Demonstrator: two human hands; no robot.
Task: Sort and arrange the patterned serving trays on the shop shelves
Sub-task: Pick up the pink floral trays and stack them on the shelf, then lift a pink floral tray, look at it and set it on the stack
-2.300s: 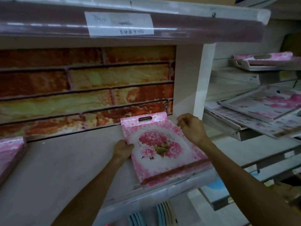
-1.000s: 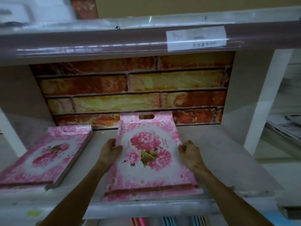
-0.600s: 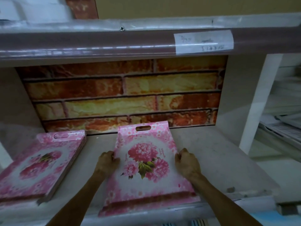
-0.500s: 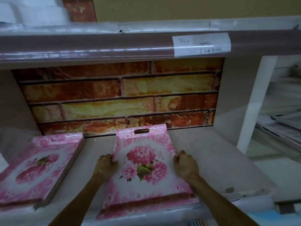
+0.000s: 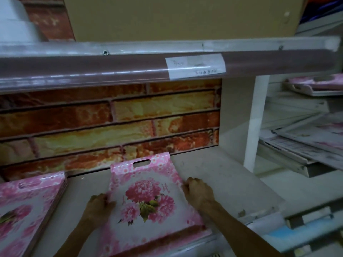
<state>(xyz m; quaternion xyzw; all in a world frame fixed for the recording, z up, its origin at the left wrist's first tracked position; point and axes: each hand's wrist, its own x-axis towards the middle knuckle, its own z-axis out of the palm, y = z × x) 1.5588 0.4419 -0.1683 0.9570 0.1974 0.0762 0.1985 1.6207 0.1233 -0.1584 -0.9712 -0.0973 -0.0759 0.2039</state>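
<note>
Tray (image 5: 148, 197) between both curled hands

Both hands' fingertips disappear under the edges of the pink floral tray (image 5: 146, 199) they grip. Left of the left hand (image 5: 98, 205), the second tray stack (image 5: 27, 204) runs off the picture's edge. Above the right hand (image 5: 199, 192), the shelf label's (image 5: 195, 66) writing is too faint to read. Farther right, the neighbouring trays (image 5: 306, 138) blur together.

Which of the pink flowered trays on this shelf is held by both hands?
The middle tray, gripped on its side edges by the left hand and right hand. The tray stack at the left lies untouched.
</note>
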